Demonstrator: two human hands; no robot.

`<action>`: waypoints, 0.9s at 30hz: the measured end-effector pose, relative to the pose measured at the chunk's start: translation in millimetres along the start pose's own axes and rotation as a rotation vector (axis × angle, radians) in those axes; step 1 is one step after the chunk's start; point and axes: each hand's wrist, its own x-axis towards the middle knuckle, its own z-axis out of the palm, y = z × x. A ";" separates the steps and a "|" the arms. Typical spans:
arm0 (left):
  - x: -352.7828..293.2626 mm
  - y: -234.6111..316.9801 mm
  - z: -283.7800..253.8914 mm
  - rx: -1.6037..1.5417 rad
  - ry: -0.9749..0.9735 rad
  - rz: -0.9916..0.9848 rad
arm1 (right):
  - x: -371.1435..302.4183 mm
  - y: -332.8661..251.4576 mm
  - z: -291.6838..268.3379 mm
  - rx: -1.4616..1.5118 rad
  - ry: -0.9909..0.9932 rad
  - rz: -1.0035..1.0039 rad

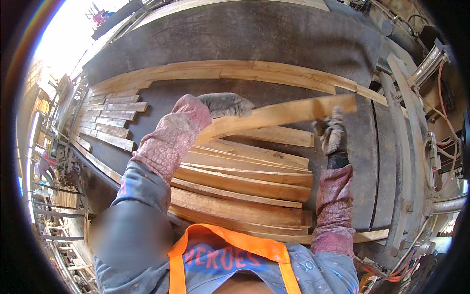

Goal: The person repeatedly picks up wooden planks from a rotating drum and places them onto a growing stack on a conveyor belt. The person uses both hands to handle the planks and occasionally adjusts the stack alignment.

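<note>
A long pale wooden board (284, 113) is lifted above a dark steel table (245, 39), tilted slightly up to the right. My left hand (226, 104), in a grey work glove with a pink patterned sleeve, grips the board's left part. My right hand (333, 133), also gloved, holds it near the right end from below. Under the board lies a loose pile of similar boards (245, 183), fanned out in front of me.
More short boards (110, 120) lie in a row at the left of the table. Long thin strips (254, 72) run across its far side. Machine frame, pipes and cables (431, 142) stand at the right. Metal racks (54, 215) are at the lower left.
</note>
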 end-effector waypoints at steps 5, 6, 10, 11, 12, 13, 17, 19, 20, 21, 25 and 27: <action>38.9 12.0 7.8 0.083 -0.044 0.079 | 27.5 7.2 -58.8 0.135 0.280 -0.203; 46.8 17.9 12.4 0.222 0.036 0.028 | 31.5 14.6 -68.9 0.135 0.354 -0.172; 86.8 33.0 41.0 0.511 0.113 -0.250 | 52.9 27.8 -99.2 0.131 0.241 -0.121; 96.6 32.5 48.4 0.525 0.088 -0.263 | 55.1 19.9 -107.1 -0.004 0.279 -0.030; 105.7 30.0 54.5 0.523 0.042 -0.277 | 60.0 10.8 -112.3 -0.063 0.331 -0.055; 116.3 27.5 57.6 0.476 0.006 -0.358 | 66.0 -2.5 -115.2 -0.216 0.371 -0.046; 141.0 20.4 63.5 0.485 -0.107 -0.405 | 119.8 -37.0 -89.6 -1.085 0.314 -0.198; 147.7 23.3 66.1 0.423 -0.128 -0.439 | 161.4 -22.5 -54.4 -1.546 0.070 -0.388; 149.1 25.4 67.4 0.392 -0.133 -0.447 | 183.5 -8.6 -34.6 -1.862 -0.015 -0.479; 149.8 26.5 68.1 0.423 -0.111 -0.398 | 201.4 6.4 -17.5 -2.133 -0.083 -0.683; 144.1 23.3 71.3 0.412 0.007 -0.295 | 262.0 52.9 28.1 -2.311 -0.151 -0.679; 143.1 19.9 74.5 0.409 0.082 -0.255 | 286.9 57.6 40.2 -2.439 -0.161 -0.491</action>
